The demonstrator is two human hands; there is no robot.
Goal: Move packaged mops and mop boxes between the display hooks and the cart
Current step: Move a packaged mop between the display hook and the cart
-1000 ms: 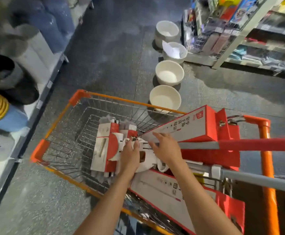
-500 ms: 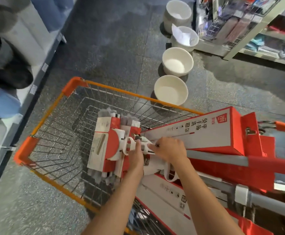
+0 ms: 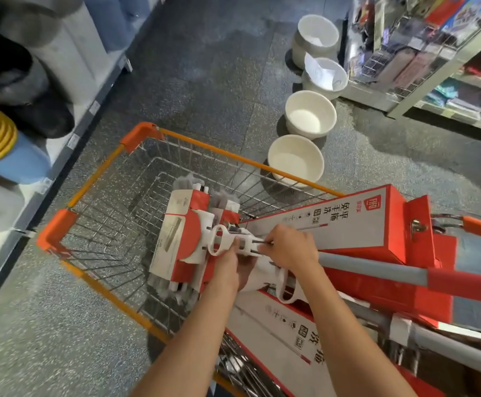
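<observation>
Both hands (image 3: 289, 247) pinching white plastic mop neck (image 3: 243, 243) over orange wire cart (image 3: 136, 138); could snag neighbouring handles.

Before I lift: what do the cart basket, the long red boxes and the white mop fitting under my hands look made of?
Cart basket: bare metal wire grid, orange rim probably plastic-coated. Red box: printed cardboard by its folded edges and matte face. White mop fitting: smooth moulded plastic, likely rigid.
</observation>
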